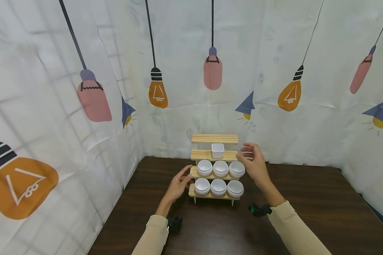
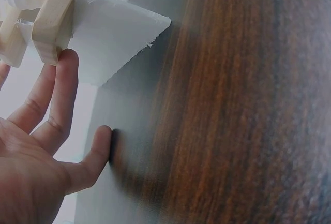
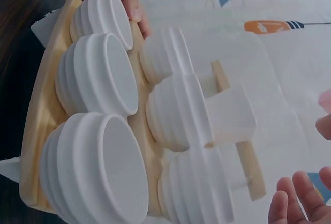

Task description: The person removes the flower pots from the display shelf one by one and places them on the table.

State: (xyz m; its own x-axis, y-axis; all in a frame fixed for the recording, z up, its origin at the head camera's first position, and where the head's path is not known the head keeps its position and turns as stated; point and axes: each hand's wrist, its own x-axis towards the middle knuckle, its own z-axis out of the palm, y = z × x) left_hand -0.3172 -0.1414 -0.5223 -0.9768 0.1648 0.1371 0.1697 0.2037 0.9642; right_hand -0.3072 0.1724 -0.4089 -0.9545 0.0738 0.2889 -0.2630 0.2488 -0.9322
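A tiered wooden display stand (image 1: 215,139) with pale, translucent side panels (image 2: 111,38) stands on the dark table. Three white round bowls (image 1: 218,187) fill its lowest step, and three more bowls (image 1: 220,168) line the step above. One white square cup (image 1: 217,151) sits on the third step; the top slat is bare. At the stand's left side, my left hand (image 1: 177,186) touches the end of a wooden slat (image 2: 54,32) with its fingertips, thumb apart. My right hand (image 1: 255,163) hovers by the right end of the third step, fingers loosely bent, holding nothing.
The dark wooden table (image 1: 306,205) spreads around the stand. Behind and to the left hangs a white curtain (image 1: 182,42) printed with lamps, close to the stand's back. A black band (image 1: 259,210) is on the right wrist, another black band (image 1: 175,222) on the left.
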